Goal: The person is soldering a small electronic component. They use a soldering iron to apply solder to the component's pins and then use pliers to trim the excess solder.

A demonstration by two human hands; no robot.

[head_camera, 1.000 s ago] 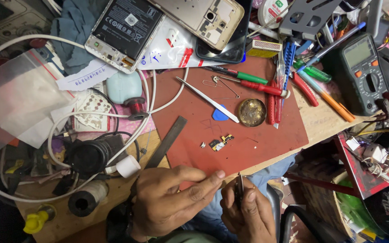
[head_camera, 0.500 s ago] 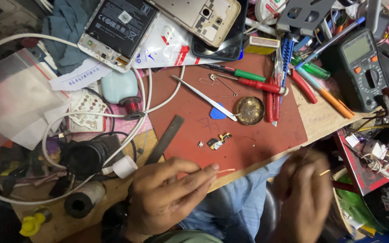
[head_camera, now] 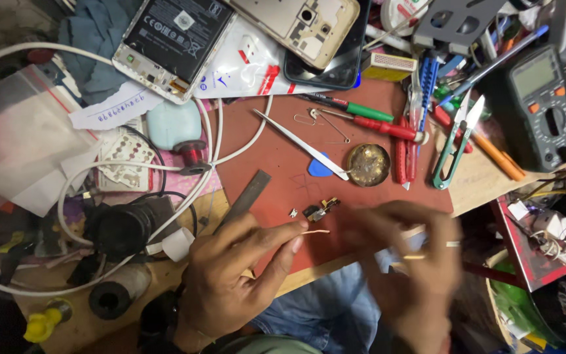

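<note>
My left hand (head_camera: 237, 275) rests at the front edge of the red mat (head_camera: 276, 164) and pinches a thin pale wire (head_camera: 316, 231) between thumb and forefinger. The wire's free end points right. Just beyond it on the mat lies a small dark and gold phone part (head_camera: 320, 210) with a tiny chip beside it. My right hand (head_camera: 407, 262) is a motion blur right of the wire, over the mat's front edge. Whether it holds anything is hidden by the blur.
Metal tweezers (head_camera: 299, 144), a blue pick (head_camera: 320, 167) and a round brass tin (head_camera: 368, 164) lie on the mat. An opened phone (head_camera: 175, 39), screwdrivers (head_camera: 388, 128), green snips (head_camera: 453, 147), a multimeter (head_camera: 542, 105), white cable (head_camera: 73, 190) and a black cylinder (head_camera: 126, 226) crowd around.
My right hand has swung from low right up and left toward the wire, blurring. One second ago it held a thin dark tool. The left hand keeps its pinch.
</note>
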